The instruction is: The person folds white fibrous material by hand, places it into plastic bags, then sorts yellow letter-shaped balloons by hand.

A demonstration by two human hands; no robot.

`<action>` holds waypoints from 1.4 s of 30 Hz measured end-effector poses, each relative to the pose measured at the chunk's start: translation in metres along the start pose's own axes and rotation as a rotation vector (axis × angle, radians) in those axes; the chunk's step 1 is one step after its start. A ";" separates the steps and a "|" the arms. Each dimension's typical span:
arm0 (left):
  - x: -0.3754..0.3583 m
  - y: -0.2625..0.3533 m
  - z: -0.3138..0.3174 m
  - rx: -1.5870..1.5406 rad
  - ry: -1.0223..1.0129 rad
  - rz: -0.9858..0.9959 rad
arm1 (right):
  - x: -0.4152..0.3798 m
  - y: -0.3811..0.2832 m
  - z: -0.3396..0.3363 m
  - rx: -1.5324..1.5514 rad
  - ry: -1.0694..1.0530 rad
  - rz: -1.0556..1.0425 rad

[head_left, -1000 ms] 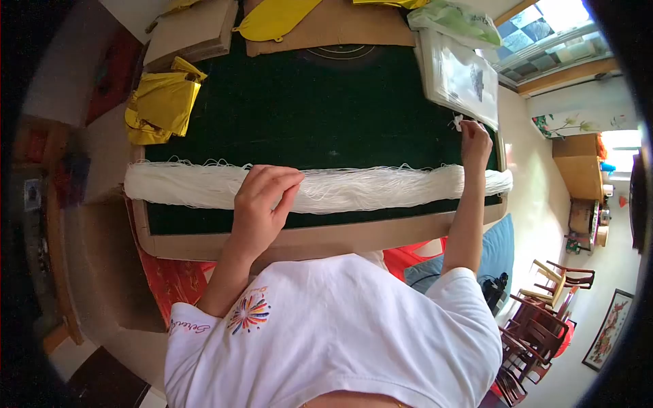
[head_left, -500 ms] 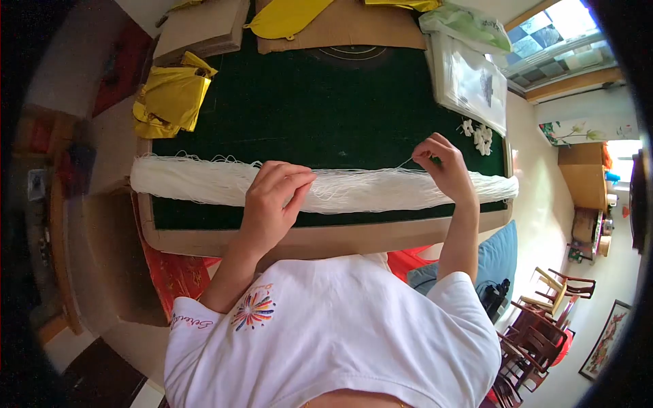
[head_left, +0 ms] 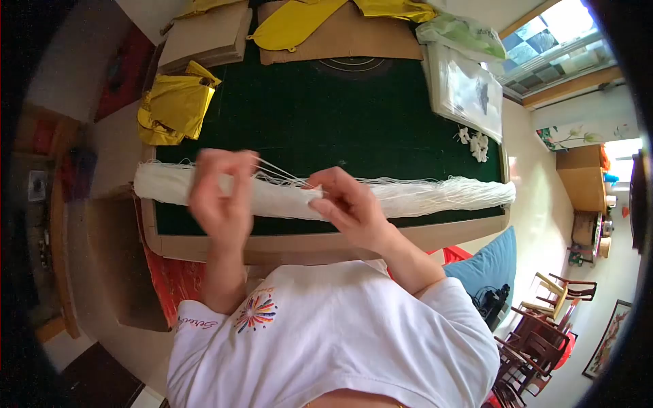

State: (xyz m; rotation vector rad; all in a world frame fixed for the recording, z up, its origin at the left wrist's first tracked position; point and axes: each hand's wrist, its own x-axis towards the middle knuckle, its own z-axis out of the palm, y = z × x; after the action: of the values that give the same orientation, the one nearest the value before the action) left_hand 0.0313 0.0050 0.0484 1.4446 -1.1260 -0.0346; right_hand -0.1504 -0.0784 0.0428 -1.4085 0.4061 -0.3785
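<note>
A long bundle of white thread (head_left: 435,197) lies across the near side of a dark green table top (head_left: 292,109). My left hand (head_left: 223,194), blurred by motion, is raised over the left part of the bundle, its fingers pinched on white strands. These strands run taut down to the right, to my right hand (head_left: 350,207). My right hand is closed at the middle of the bundle, with strands and a small white piece (head_left: 314,193) at its fingertips. What the small piece is, I cannot make out.
Yellow foil pieces (head_left: 178,105) lie at the left and along the far edge, on cardboard (head_left: 354,34). Clear plastic bags (head_left: 466,92) and small white pieces (head_left: 478,145) are at the right. A blue cushion (head_left: 486,268) is beside my right arm.
My right hand has moved left and down to the middle of the bundle. My left hand has moved left and up, and strands now stretch between both hands. The view has shifted slightly.
</note>
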 end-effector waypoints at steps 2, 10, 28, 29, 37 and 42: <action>-0.002 -0.034 -0.024 -0.057 0.062 -0.195 | -0.002 0.007 -0.003 -0.250 0.212 -0.071; -0.014 0.003 -0.010 -0.064 -0.840 -0.318 | 0.002 -0.005 -0.002 -0.523 0.134 -0.166; -0.032 0.015 0.005 -0.614 -0.750 -0.535 | 0.000 0.007 -0.017 -0.629 0.105 -0.426; -0.031 0.009 0.009 -0.707 -0.766 -0.374 | 0.001 0.010 -0.014 -0.628 0.099 -0.431; -0.024 -0.004 0.019 -0.251 -0.508 -0.132 | -0.013 0.023 0.004 -0.717 -0.102 -0.364; -0.032 0.014 0.000 -0.529 -0.867 -0.514 | -0.006 -0.003 -0.022 -0.761 0.072 -0.555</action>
State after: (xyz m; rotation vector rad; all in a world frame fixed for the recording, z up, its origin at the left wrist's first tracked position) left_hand 0.0063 0.0283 0.0415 1.1955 -1.2391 -1.3243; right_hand -0.1666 -0.0949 0.0432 -2.2643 0.2102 -0.7773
